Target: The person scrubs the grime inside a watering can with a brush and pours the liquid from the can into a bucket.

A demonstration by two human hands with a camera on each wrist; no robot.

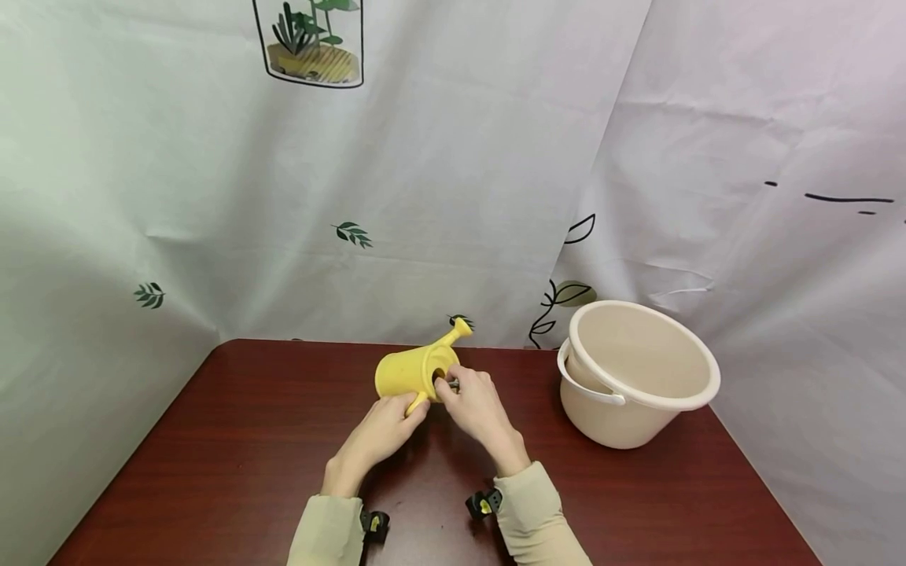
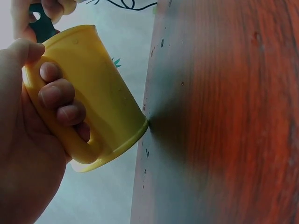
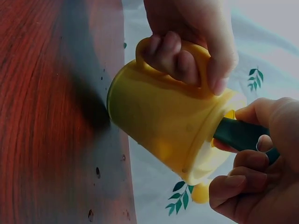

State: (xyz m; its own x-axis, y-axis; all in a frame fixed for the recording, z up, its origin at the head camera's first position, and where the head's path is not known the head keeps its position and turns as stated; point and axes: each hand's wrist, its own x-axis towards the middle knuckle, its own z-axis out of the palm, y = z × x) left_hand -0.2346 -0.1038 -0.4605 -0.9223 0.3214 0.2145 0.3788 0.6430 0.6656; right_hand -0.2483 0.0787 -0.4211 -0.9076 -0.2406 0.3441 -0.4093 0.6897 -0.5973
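A yellow toy-like watering can (image 1: 402,373) is tipped on its side near the back of the table, its mouth facing right and its spout pointing up and away. My left hand (image 1: 385,428) grips the can's handle, fingers curled through the loop in the left wrist view. The base edge of the can is right at the tabletop there. With my right hand (image 1: 476,399) I pinch a dark green handle (image 3: 240,133) that has a hole near its end. Its other end goes into the can's mouth and is hidden inside, so I cannot tell what tool it is.
A cream bucket (image 1: 616,424) stands on the right of the dark red wooden table (image 1: 233,456), with a cream basin (image 1: 640,346) set tilted in its top. Small drops (image 3: 98,172) lie on the tabletop. A printed white curtain (image 1: 453,173) hangs behind.
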